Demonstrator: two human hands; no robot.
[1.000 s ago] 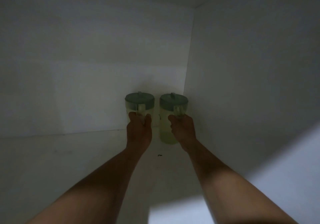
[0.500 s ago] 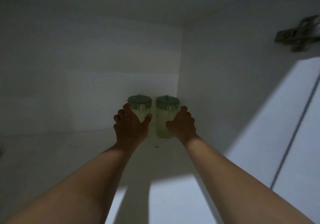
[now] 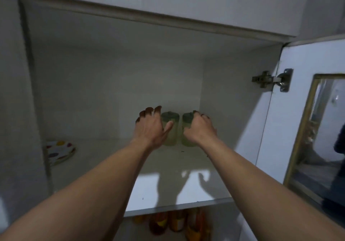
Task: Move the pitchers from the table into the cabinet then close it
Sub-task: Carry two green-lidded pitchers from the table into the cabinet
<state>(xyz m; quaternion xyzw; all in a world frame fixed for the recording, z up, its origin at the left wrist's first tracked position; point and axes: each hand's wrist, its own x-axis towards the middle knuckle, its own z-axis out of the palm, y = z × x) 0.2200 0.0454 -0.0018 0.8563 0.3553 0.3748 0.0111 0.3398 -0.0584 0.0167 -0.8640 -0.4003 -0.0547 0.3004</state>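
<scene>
Both bare forearms reach over the cabinet shelf (image 3: 168, 194), the left hand (image 3: 150, 129) spread wide and empty, the right hand (image 3: 199, 129) loosely curled and holding nothing. Just beyond them the left pitcher (image 3: 170, 127) and right pitcher (image 3: 186, 122) stand upright side by side in the back right corner. A spotted plate (image 3: 59, 152) lies far left, and the cabinet door (image 3: 306, 110) stands open.
</scene>
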